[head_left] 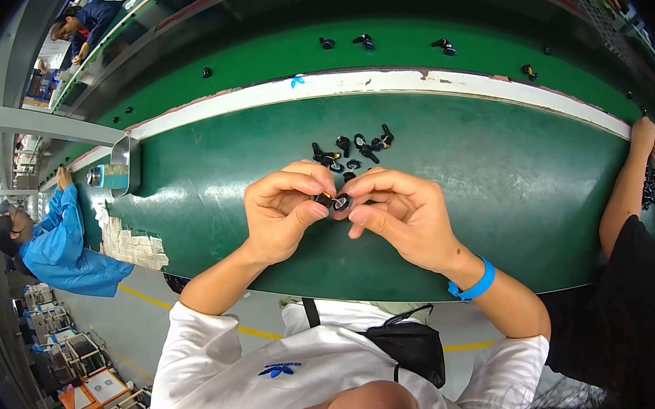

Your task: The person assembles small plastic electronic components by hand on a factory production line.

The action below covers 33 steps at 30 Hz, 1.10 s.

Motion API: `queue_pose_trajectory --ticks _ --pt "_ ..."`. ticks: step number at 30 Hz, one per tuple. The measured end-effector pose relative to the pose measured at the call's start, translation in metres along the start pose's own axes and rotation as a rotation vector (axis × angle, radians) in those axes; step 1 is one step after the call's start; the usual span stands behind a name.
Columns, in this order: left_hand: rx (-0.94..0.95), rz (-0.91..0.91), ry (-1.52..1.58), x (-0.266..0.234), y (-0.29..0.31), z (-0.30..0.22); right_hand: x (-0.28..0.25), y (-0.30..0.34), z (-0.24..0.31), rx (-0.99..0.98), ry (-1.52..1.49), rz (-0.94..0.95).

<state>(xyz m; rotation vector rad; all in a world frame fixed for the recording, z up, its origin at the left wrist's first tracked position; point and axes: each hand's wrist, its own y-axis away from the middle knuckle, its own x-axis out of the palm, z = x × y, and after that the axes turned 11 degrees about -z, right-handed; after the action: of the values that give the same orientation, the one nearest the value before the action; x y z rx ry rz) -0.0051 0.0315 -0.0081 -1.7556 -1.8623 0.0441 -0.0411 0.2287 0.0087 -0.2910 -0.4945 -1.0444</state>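
Above the green workbench [487, 180], my left hand [284, 208] and my right hand [405, 216] meet at the fingertips. My left thumb and forefinger pinch a small black earbud piece [323, 199] with a bit of yellow on it. Touching it is a round black earbud piece [341, 203] with a pale ring, gripped by my right thumb and fingers. Whether the two pieces are joined cannot be made out. Just beyond my fingers lies a loose cluster of black earbud parts [342, 146], several with short stems.
A green conveyor belt [278, 58] carrying scattered earbud parts [445, 47] runs behind a white ledge [449, 84]. At the left stand a metal bracket [128, 165] and a worn taped patch [134, 245]. Co-workers sit left [74, 251] and right [609, 310].
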Motion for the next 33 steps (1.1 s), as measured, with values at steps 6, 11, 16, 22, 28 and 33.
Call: queue_pose_trajectory --ticks 6,11,16,22,28,33 --pt "0.089 0.076 -0.227 0.002 -0.003 -0.006 -0.001 0.0 -0.006 -0.11 0.03 0.014" --pt "0.14 0.033 -0.274 0.012 -0.002 -0.006 0.002 0.002 -0.007 -0.197 0.096 -0.036" --pt "0.174 0.045 -0.29 0.011 -0.004 -0.009 0.003 0.005 -0.008 -0.308 0.237 -0.043" --pt "0.202 -0.045 -0.285 0.012 0.001 -0.011 0.001 0.003 -0.005 -0.476 0.353 0.029" --pt "0.3 -0.007 -0.394 0.012 -0.001 -0.014 0.005 0.006 -0.004 -0.319 0.201 -0.049" --pt "0.397 0.044 -0.401 0.012 -0.002 -0.013 0.001 0.005 -0.005 -0.379 0.279 -0.009"
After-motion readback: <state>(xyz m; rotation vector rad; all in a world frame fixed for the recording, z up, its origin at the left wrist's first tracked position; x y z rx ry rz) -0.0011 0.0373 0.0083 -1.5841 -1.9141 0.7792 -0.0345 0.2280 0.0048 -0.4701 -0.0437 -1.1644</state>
